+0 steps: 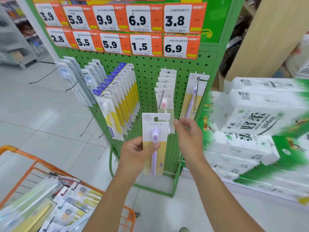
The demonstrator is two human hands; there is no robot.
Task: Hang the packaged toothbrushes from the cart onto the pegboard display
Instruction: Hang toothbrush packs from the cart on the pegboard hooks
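My left hand (135,152) grips a stack of carded purple toothbrushes (154,131) upright in front of the green pegboard (147,71), thumb across the front card. My right hand (189,133) is beside the stack's upper right corner, thumb and fingers at the edge of the rear card. On the pegboard hang white, yellow-and-blue, and pink toothbrush packs; one purple pack (194,94) hangs on the right hook. The orange cart (25,166) at lower left holds several more packaged toothbrushes (73,201).
Bare metal hooks (90,123) jut from the pegboard's lower left. Price tags (138,20) fill the top of the board. Stacked packs of tissue paper (257,118) stand close on the right. Pale tiled floor lies on the left.
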